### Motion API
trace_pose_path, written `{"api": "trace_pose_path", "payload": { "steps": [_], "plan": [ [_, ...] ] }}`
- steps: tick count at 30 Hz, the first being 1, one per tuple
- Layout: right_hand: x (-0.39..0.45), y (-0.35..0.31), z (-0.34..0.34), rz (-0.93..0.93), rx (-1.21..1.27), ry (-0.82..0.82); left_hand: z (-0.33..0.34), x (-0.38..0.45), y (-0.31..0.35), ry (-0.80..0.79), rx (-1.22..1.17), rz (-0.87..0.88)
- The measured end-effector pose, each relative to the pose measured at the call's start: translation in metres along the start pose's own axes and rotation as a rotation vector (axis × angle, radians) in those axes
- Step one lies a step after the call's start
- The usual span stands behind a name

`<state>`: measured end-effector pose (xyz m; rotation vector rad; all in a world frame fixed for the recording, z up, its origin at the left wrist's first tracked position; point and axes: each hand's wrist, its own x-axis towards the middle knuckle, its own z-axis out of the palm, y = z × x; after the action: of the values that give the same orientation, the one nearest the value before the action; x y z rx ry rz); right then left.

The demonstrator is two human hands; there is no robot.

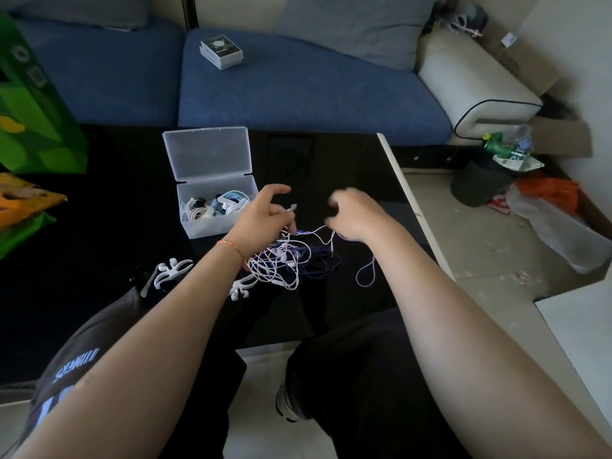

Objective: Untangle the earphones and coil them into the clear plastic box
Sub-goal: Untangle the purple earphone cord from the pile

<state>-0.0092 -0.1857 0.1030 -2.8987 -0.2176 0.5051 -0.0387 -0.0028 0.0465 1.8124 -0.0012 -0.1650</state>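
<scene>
I see the black table [347, 160] carrying the clear box [218, 223], lid open, coils already inside, at far left. The tangle of earphones [281, 260] lies just near of both hands, sprawling left to right. My left hand [261, 217] pinches a white cord with its plug pointing up; my right hand [354, 213], blurred, seems curled round a strand running left.
</scene>
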Motion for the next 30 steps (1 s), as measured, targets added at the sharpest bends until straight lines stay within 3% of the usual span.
{"api": "trace_pose_path", "payload": {
  "steps": [2,4,9,13,16,18,20,21,23,26,28,30],
  "plan": [
    [-0.003,-0.013,-0.001,-0.230,0.278,0.096,0.000,-0.003,0.006,-0.058,-0.061,0.035],
    [-0.006,-0.024,0.000,-0.330,0.393,0.054,0.000,-0.005,0.008,-0.070,-0.111,0.047],
    [-0.007,-0.033,-0.002,-0.241,0.373,-0.061,-0.004,-0.005,0.009,0.012,-0.185,-0.022],
    [-0.010,-0.030,-0.007,-0.227,0.292,-0.059,-0.008,-0.002,0.004,-0.025,0.031,-0.038],
    [-0.007,-0.023,-0.009,-0.269,0.517,0.272,-0.008,-0.003,-0.006,-0.032,0.220,-0.037],
    [-0.005,-0.019,-0.012,-0.209,0.803,0.590,-0.005,-0.005,-0.010,0.025,0.246,-0.036],
    [-0.007,-0.015,-0.016,-0.132,0.965,0.770,-0.002,-0.004,-0.012,0.082,0.280,-0.020],
    [-0.007,-0.013,-0.015,-0.099,0.960,0.775,-0.001,-0.003,-0.014,0.104,0.308,-0.004],
    [-0.004,-0.008,-0.012,-0.043,0.848,0.630,0.002,-0.003,-0.011,0.173,0.297,0.050],
    [-0.003,-0.005,-0.005,0.061,0.790,0.309,0.006,-0.007,0.014,0.252,-0.044,0.169],
    [-0.004,-0.006,-0.007,0.086,0.801,0.240,0.007,-0.009,0.035,0.199,-0.294,0.230],
    [-0.004,-0.007,-0.009,0.065,0.785,0.241,0.005,-0.006,0.039,0.196,-0.333,0.219]
  ]
}}
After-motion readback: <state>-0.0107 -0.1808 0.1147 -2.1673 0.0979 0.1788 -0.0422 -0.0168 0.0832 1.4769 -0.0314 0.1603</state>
